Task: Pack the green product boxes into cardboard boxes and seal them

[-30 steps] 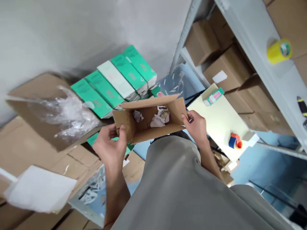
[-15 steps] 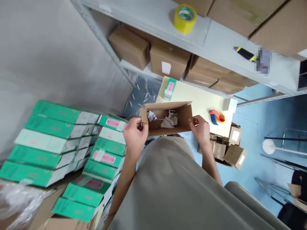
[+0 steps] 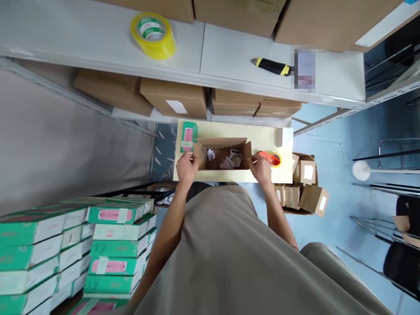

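Observation:
An open cardboard box [image 3: 210, 165] is over the pale table [image 3: 223, 176], with crumpled paper [image 3: 233, 159] inside it and a smaller wad at its left. My left hand [image 3: 187, 168] pinches the box's left end. On the opposite end, my right hand [image 3: 261, 169] grips the edge between thumb and fingers. A small green box with a pink picture [image 3: 188, 137] rests on the table just beyond my left hand. Partly hidden behind my right hand lies an orange tape dispenser [image 3: 271, 158].
Stacks of green boxes [image 3: 114, 248] rise at the lower left. A shelf [image 3: 226, 57] ahead bears yellow tape [image 3: 153, 35], a black and yellow knife [image 3: 273, 66] and cartons. A white box [image 3: 287, 137] stands at the table's right end; small cartons [image 3: 310, 192] sit beside the table.
My view has turned to the right and levelled, so the shelf and table now lie nearly straight across. The cardboard box, still in both hands, is now over the table, nearer the green box.

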### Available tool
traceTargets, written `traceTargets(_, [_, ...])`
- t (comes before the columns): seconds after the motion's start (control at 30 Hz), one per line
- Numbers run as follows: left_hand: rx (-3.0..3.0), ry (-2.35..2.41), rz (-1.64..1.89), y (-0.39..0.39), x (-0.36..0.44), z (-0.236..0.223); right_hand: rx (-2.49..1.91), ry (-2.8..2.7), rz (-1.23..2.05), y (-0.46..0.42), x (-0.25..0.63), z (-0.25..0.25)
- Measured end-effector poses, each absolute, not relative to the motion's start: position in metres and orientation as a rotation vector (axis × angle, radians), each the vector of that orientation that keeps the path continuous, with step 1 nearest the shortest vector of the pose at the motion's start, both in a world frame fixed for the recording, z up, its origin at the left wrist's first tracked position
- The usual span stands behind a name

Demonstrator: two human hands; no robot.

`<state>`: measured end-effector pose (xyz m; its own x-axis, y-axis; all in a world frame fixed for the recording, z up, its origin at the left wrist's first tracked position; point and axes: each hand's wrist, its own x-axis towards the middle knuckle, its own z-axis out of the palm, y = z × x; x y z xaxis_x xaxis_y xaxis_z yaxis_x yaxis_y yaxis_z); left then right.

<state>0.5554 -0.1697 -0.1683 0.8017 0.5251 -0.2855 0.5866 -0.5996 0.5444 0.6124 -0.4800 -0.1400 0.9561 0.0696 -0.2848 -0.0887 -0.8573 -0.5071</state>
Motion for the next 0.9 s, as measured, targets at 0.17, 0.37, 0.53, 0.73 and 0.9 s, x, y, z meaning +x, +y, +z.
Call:
traceTargets(0.17, [2.154,0.925,-0.159,-0.157,0.573,-0.187,-2.547,0.095,0.431,-0.487,0.617,-0.154])
traceTargets(0.37, [2.136,1.093,-0.036,-0.142,0.619,-0.221,-2.494,0.111,0.494,-0.493,0.618,-0.152])
traceTargets(0.53, [2.236,1.191,-0.325,-0.135,0.638,-0.246,-2.523,0.081,0.545,-0.492,0.625,-0.149])
traceTargets(0.73, [2.195,1.2,-0.283,-0.114,0.623,-0.252,-2.503,0.026,0.58,-0.49,0.631,-0.15])
traceTargets(0.9, [2.126,1.229,-0.224,-0.124,0.612,-0.258,-2.526,-0.003,0.587,-0.485,0.634,-0.148])
